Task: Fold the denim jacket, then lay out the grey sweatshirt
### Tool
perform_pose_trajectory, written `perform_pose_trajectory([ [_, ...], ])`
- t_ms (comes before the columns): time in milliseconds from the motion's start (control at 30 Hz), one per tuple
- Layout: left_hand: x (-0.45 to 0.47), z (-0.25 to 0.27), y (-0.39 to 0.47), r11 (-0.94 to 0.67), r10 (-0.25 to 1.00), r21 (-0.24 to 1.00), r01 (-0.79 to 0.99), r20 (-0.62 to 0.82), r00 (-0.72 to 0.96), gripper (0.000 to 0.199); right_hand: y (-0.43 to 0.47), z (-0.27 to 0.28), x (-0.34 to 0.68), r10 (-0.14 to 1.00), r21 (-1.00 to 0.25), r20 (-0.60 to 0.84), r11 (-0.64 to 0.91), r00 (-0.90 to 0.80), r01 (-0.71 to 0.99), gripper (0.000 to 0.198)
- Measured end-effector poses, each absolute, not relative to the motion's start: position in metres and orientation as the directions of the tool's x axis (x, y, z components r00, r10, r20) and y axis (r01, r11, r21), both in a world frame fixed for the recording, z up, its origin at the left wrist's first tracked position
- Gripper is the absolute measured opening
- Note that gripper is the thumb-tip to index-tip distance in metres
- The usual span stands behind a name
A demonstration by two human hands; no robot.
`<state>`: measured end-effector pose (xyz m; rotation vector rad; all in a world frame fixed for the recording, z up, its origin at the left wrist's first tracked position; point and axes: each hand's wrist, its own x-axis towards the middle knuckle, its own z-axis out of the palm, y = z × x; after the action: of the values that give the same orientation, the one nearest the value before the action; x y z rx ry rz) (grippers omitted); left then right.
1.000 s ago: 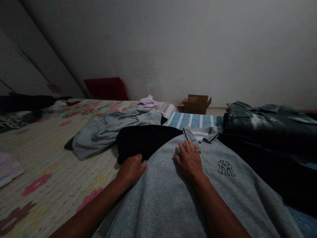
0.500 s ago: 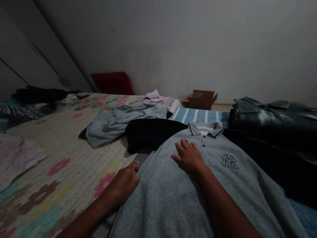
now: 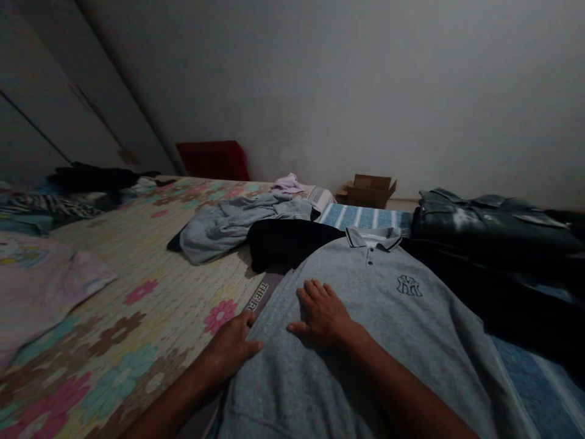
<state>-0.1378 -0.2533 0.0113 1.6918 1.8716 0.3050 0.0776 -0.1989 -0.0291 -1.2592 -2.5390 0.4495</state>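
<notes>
In the head view, a grey polo shirt [image 3: 406, 329] is lying front up in the middle, running toward the lower edge, its collar [image 3: 388, 240] pointing away from the person. One black sleeve [image 3: 292, 241] is bending out at picture left; the other black sleeve [image 3: 516, 305] is stretching to the right. A dark-outlined monogram [image 3: 408, 285] is showing on the chest, beside two dark buttons [image 3: 370, 263].

The right hand [image 3: 322, 314] is resting palm down on the shirt front, fingers slightly spread, gripping nothing. The left hand [image 3: 231, 347] is lying along the shirt's left edge, thumb toward the cloth; whether it is pinching fabric, I cannot tell. Just beyond its fingers, a grey lettered strip [image 3: 258, 296] is peeking out along that edge.

A floral bed cover [image 3: 183, 292] is spreading to the left, a blue-and-white striped sheet [image 3: 356, 214] to the right. A crumpled grey garment [image 3: 237, 222] is lying near the left sleeve, a lilac cloth [image 3: 287, 183] behind it. A dark folded garment with flaps [image 3: 484, 216] is sitting at right, and an open cardboard box [image 3: 369, 194] is standing near the wall [image 3: 320, 91].
</notes>
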Motion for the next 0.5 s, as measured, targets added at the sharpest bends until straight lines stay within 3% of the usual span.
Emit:
perform_pose_trajectory([
  [500,-0.155,0.004,-0.279,0.138,0.964,0.615,0.777,-0.264,0.038,0.024,-0.254,-0.023,0.055,0.746,-0.443,0.149,0.637,-0.649,0.631,0.086],
])
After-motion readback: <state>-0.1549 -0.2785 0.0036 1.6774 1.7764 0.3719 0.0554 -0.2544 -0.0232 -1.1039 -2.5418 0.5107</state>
